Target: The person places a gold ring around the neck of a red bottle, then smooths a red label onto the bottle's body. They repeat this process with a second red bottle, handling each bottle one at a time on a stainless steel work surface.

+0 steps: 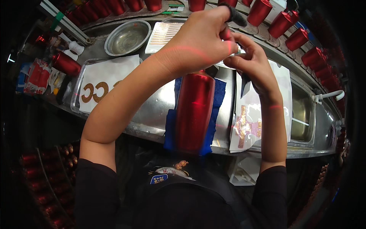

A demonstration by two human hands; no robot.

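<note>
In front of me my left hand [204, 40] is raised with its fingers curled, and a black finger sleeve [237, 17] covers one of its fingers. My right hand [254, 61] meets it, thumb and forefinger bent together. Whatever lies between the fingertips is small, pale and mostly hidden. Beneath my right palm a dark flat blade-like piece [245, 86] sticks out. Below both hands a shiny red bottle [192, 112] lies lengthwise toward me on a blue cloth [218, 97]; my left hand covers the view of its far end.
To the left, a metal tray [76, 97] bears white paper with gold C-shaped pieces [100, 92]. Behind stand a metal basin [127, 38] and a sheet of gold strips [164, 36]. Gold decals [244, 126] lie at right, before a sink [303, 122]. Red bottles [260, 12] line the far conveyor.
</note>
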